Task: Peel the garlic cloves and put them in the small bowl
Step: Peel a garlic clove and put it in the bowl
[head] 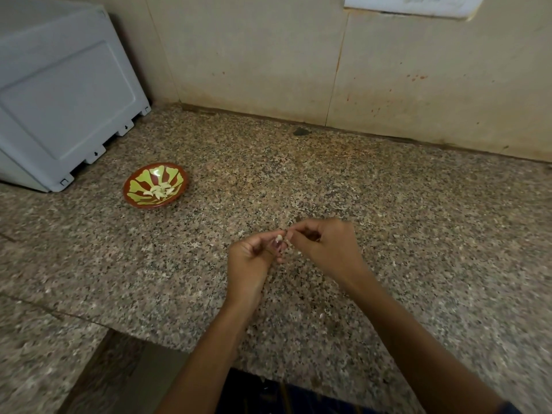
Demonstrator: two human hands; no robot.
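Observation:
A small red bowl [136,195] with a green leaf pattern stands on the speckled granite counter [298,186] at the left. Several peeled garlic cloves [159,191] lie in it. Above the counter's middle, my left hand [249,258] pinches a small pale garlic clove [279,238] between thumb and fingers. My right hand [325,246] meets it from the right, its fingertips pinching at the clove's skin. The two hands touch at the clove, well to the right of the bowl.
A grey-white appliance [59,94] stands at the back left, close behind the bowl. A beige tiled wall [298,61] runs along the back. The counter's front edge [167,345] steps inward at the lower left. Small bits of skin lie near my hands.

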